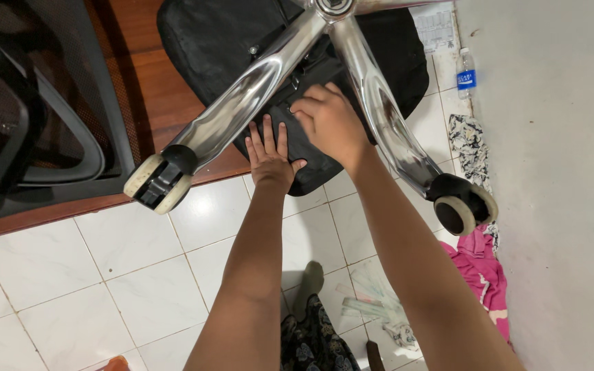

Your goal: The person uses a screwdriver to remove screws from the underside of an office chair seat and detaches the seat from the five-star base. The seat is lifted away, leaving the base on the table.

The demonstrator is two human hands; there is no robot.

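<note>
On white tiles [152, 302], hands [269, 154] press black bag [207, 41].

Both bare forearms reach up from the frame's 6 o'clock edge toward 12. The left hand [270, 155] lies flat, palm down, fingers straight and slightly spread, pointing to 12 o'clock. The right hand [329, 121] sits just beside it at 2 o'clock, knuckles up, fingers curled and bent toward 10 o'clock, wrist angled from 5 o'clock.
</note>
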